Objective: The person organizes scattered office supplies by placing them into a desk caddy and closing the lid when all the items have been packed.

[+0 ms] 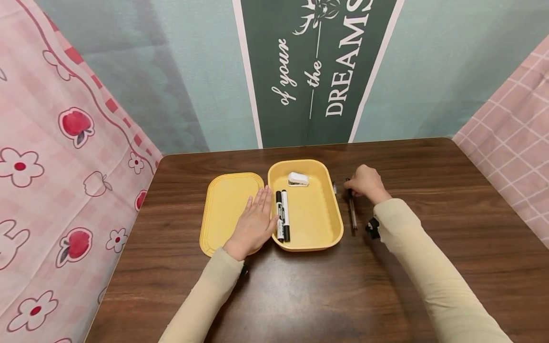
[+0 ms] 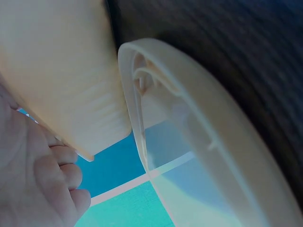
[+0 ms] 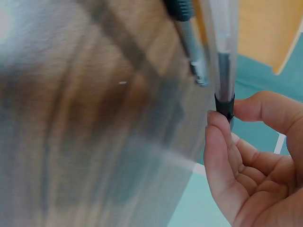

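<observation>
Nearby, on a brown table (image 1: 321,295), the left hand (image 1: 252,223) rests with straight fingers along the left edge of a yellow box (image 1: 312,214), partly over a yellow lid (image 1: 225,205). Two markers (image 1: 286,214) lie side by side inside the box. Right of it, the right hand (image 1: 368,183) pinches a clear pen (image 1: 353,214) by its black far end. Farther back in the box sits a white stapler (image 1: 298,179).

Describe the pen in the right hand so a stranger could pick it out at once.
On the brown table, find the yellow box, then look just right of it in the head view. There the right hand pinches a slim pen by its black end. Unlike the opaque black-and-white markers inside the box, it has a see-through barrel.
</observation>
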Demonstrator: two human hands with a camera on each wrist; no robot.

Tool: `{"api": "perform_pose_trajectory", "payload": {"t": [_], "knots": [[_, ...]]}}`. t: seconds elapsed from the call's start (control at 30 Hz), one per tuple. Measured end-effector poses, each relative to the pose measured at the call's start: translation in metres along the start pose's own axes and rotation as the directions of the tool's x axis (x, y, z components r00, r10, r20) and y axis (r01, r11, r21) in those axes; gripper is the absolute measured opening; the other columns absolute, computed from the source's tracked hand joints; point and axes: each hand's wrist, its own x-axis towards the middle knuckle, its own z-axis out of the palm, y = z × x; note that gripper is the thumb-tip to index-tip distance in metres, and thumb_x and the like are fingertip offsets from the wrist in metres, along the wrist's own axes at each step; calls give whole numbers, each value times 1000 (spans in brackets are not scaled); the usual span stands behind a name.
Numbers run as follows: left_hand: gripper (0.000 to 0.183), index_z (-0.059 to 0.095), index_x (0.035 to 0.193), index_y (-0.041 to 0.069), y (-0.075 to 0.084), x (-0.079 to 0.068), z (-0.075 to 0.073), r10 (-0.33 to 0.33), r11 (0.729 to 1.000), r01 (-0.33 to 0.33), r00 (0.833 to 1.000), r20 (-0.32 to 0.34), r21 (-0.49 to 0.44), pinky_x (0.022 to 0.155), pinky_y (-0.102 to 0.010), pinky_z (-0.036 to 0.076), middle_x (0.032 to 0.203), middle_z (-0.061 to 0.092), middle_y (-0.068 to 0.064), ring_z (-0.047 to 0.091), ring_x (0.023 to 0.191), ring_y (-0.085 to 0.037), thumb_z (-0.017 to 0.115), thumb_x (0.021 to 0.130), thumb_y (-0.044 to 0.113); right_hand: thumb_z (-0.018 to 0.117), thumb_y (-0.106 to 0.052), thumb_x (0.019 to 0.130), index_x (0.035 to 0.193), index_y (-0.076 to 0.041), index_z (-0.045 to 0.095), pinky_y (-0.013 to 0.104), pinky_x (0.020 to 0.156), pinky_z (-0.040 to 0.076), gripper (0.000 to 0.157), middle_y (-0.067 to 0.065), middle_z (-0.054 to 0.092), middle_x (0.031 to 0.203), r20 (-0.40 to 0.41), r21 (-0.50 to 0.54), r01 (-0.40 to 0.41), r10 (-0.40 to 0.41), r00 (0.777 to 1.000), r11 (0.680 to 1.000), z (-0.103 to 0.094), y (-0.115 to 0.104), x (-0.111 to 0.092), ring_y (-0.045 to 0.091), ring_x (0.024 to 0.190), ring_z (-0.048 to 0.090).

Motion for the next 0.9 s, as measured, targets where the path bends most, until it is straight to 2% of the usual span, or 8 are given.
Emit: {"api": "perform_pose_trajectory", "payload": {"t": [0.37, 0.73, 0.9], "knots": [[69, 16, 159, -6, 2, 0, 1, -3, 1000, 3, 1000, 4, -10, 130, -49, 15, 169, 13, -20, 14, 159, -32, 41, 107, 31, 62, -12, 86, 45, -13, 52, 27, 48, 45, 43, 5, 58, 45, -13, 27, 14, -14, 1000, 1000, -15, -23, -7, 22, 46, 61], [69, 18, 158, -8, 1, -4, -2, -8, 1000, 8, 1000, -16, -26, 129, -51, 16, 169, 15, -21, 16, 158, -34, 42, 107, 31, 62, -12, 85, 48, -7, 58, 27, 48, 41, 37, 9, 63, 50, -41, 25, 46, -45, 998, 999, -19, -50, -6, 26, 50, 63], [69, 18, 159, -7, 3, -3, -1, -8, 1000, 8, 1000, -9, -27, 129, -50, 16, 169, 15, -21, 15, 159, -33, 42, 107, 32, 66, -13, 87, 52, -4, 62, 25, 48, 46, 36, 11, 65, 52, -52, 20, 50, -49, 997, 999, -19, -63, -8, 16, 46, 61]]}}
